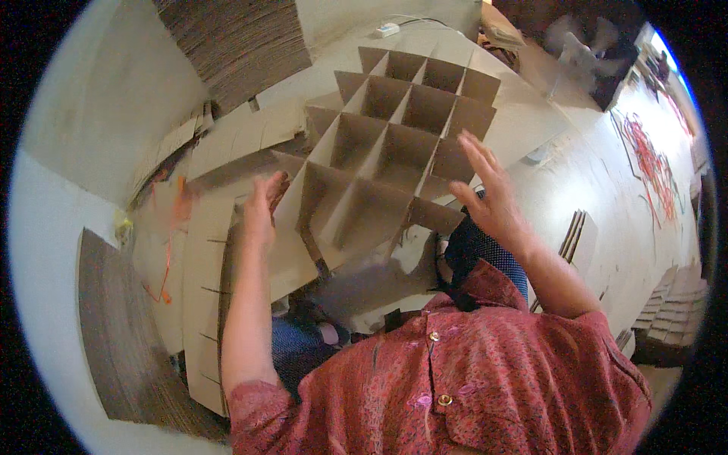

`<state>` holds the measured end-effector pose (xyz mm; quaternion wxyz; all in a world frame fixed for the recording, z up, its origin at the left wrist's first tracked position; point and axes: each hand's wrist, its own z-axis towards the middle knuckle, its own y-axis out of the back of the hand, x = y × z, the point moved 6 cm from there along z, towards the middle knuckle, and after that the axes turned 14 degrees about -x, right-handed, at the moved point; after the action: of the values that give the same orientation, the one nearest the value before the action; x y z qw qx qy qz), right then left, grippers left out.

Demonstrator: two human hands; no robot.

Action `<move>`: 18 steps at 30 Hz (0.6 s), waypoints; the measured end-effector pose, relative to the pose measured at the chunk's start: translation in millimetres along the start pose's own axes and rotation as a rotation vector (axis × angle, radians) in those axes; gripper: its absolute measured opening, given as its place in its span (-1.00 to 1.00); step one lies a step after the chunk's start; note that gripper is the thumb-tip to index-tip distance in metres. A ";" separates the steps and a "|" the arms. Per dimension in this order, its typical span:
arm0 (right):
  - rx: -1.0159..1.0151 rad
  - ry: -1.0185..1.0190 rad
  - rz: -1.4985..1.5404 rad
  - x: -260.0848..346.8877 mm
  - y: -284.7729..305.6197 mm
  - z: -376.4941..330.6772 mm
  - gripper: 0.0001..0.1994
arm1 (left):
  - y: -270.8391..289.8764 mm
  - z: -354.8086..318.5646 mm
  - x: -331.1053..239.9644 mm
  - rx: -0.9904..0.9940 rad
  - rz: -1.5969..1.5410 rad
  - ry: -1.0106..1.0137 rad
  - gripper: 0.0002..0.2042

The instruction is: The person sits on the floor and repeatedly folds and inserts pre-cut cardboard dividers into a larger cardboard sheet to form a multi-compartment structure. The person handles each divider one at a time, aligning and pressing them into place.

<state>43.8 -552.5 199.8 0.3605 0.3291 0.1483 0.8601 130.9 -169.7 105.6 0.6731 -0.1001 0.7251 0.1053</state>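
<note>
A brown cardboard divider grid [409,155], made of crossed strips forming several square cells, stands in front of me with its cells spread open. My left hand [265,201] is at its near left side, palm turned inward and fingers extended. It is close to the grid's edge; whether it touches cannot be made out. On the other side, my right hand [497,197] is raised with fingers and thumb apart, just beside the outer flaps of the grid. Neither hand holds anything. Flat pale cardboard [288,254] lies under the near left part of the grid.
Stacked cardboard sheets [235,57] stand at the far left, with another stack [114,326] nearer. Slotted cardboard strips [206,303] lie beside my left forearm, more strips [574,236] at my right. Orange strapping [165,277], a tangle of red straps [652,178] and a fan [582,38] also show.
</note>
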 end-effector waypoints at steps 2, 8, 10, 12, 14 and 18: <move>-0.071 -0.132 -0.089 -33.9 -12.3 10.6 -0.37 | -13.4 -14.3 -3.8 0.081 -0.067 0.019 -0.28; 0.546 -0.403 0.010 -52.5 -65.2 2.3 -0.33 | -87.2 -57.7 -2.3 0.394 -0.123 -0.003 -0.26; 0.597 -0.343 0.108 -16.2 -71.0 -7.3 -0.29 | -130.1 -95.1 -13.7 0.375 0.003 0.047 -0.20; 0.294 -0.390 0.076 -32.1 -83.8 -36.8 -0.39 | -175.4 -119.6 3.7 0.596 -0.154 0.037 -0.16; 0.321 -0.656 0.412 -43.0 -76.5 -43.2 -0.54 | -194.1 -136.4 7.9 0.624 -0.115 0.043 -0.19; 0.122 -0.715 0.567 -68.1 -14.4 -38.2 -0.66 | -190.4 -136.3 28.7 0.548 0.138 -0.097 -0.34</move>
<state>61.3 -592.0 133.3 0.1193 0.6533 -0.0312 0.7470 53.2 -391.3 83.4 0.7003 0.1404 0.6985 -0.0443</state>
